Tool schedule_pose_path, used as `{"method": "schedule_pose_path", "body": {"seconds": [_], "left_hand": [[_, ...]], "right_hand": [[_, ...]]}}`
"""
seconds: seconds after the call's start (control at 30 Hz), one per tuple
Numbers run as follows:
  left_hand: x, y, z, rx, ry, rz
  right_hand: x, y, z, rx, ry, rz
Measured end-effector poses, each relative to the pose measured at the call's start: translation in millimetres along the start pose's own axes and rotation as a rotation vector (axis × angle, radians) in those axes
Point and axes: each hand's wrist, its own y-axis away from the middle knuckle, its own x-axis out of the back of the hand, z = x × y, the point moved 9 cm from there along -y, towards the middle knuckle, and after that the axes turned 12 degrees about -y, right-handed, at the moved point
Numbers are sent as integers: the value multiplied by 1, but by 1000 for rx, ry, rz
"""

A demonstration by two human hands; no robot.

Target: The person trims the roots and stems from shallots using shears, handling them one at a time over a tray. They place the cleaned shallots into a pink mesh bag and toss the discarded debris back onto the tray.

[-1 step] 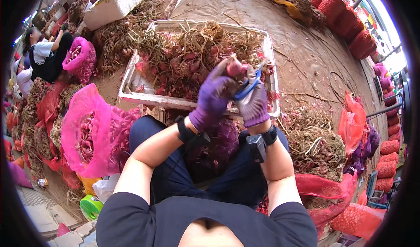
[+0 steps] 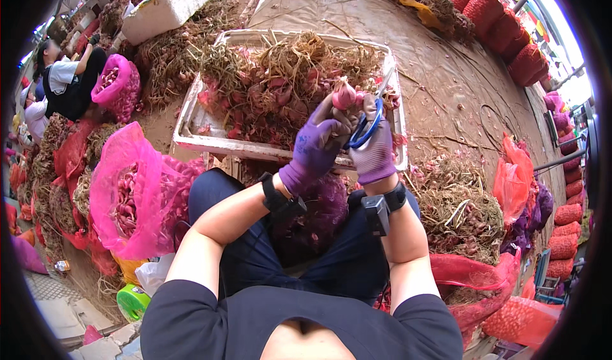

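Left hand (image 2: 317,144): purple-gloved, gripping a pink shallot (image 2: 345,96) above the tray (image 2: 191,125).
Right hand (image 2: 375,148): gloved, closed around blue-handled scissors (image 2: 368,123), blades beside the shallot.

Both hands are in purple gloves: the left hand (image 2: 317,146) pinches a pink shallot bulb (image 2: 345,96) while the right hand (image 2: 375,150) grips blue-handled scissors (image 2: 368,125), blades pointing up right beside the bulb. Just behind them sits a white tray (image 2: 191,121) heaped with shallots and dry stalks. A pink mesh sack (image 2: 121,188) of bulbs stands at the left knee, and a pile of cut roots (image 2: 462,207) lies to the right.
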Motion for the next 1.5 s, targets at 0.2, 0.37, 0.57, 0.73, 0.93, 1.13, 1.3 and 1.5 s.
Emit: {"method": "schedule_pose_path", "body": {"seconds": [0.2,0.37,0.57,0.73,0.93,1.13,1.3,1.5], "left_hand": [[-15,-5,-53,548,368,-367],[-10,-3,-57,459,520,-312],[21,-20,-60,497,506,-76],[29,-24,-58,572,417,-306],[37,-28,-59,437,317,-269],[35,-29,-60,498,309,-284],[8,-22,-42,523,750,-355],[26,-38,-42,466,683,-308]], "right_hand": [[1,-9,-24,222,50,-13],[-1,-8,-3,149,131,-4],[-9,-7,-5,208,233,-54],[-14,-4,-8,208,319,-64],[-25,-3,-16,372,499,-101],[-24,0,-17,352,533,-110],[-15,-3,-4,86,263,-95],[-36,0,-12,201,658,-154]]}}
